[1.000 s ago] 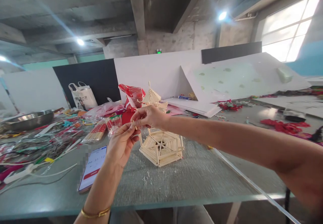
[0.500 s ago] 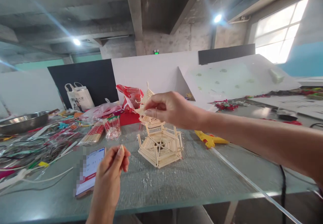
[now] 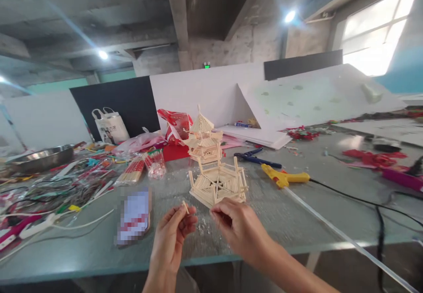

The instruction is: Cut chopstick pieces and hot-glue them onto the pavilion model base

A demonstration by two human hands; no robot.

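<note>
My left hand [image 3: 173,231] pinches a short wooden stick [image 3: 185,206] between thumb and forefinger, low over the front of the table. Close by on the right, my right hand [image 3: 239,227] is closed with its fingertips pinched together; whatever it may hold is too small or hidden. Just beyond both hands stands a six-sided base made of wooden sticks [image 3: 218,183], with short posts rising at its corners. Behind that base is a small pagoda of the same sticks [image 3: 203,136], with a pointed roof.
A yellow glue gun [image 3: 286,177] with a glue stick lies right, blue-handled pliers [image 3: 257,157] behind it. Left are a phone [image 3: 135,216], bundled sticks [image 3: 131,170], a metal basin [image 3: 42,158] and tangled cords. The glass table's front edge [image 3: 109,271] runs below.
My right hand has come down and back from in front of the pagoda to beside my left hand. The left hand has shifted slightly right and down in view, still pinching the stick.
</note>
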